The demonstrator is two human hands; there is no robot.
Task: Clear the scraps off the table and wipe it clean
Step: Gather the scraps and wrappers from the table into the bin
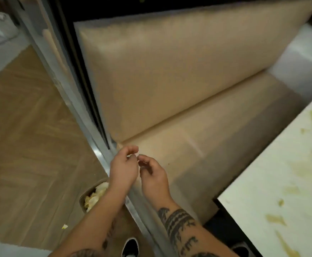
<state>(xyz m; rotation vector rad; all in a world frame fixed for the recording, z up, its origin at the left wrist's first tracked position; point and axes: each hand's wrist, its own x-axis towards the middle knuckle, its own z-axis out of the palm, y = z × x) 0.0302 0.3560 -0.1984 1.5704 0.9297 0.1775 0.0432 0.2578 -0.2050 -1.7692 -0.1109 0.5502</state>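
Observation:
A white table [273, 182] fills the lower right, streaked with yellowish-brown smears and small bits. A small bin [88, 198] stands on the floor at lower centre, under my left forearm, with pale crumpled scraps [96, 195] inside. My left hand [123, 166] and my right hand [152, 173] hover close together above the bench edge, left of the table, fingers loosely curled with the fingertips nearly meeting. The view is blurred and I make out nothing held in either hand. One small pale scrap [64, 226] lies on the floor.
A tan padded bench [179, 141] with a tall backrest runs behind the table. A metal rail [88, 130] borders its left side. Wood-pattern floor [25, 145] spreads to the left. My shoes [130, 247] show at the bottom edge.

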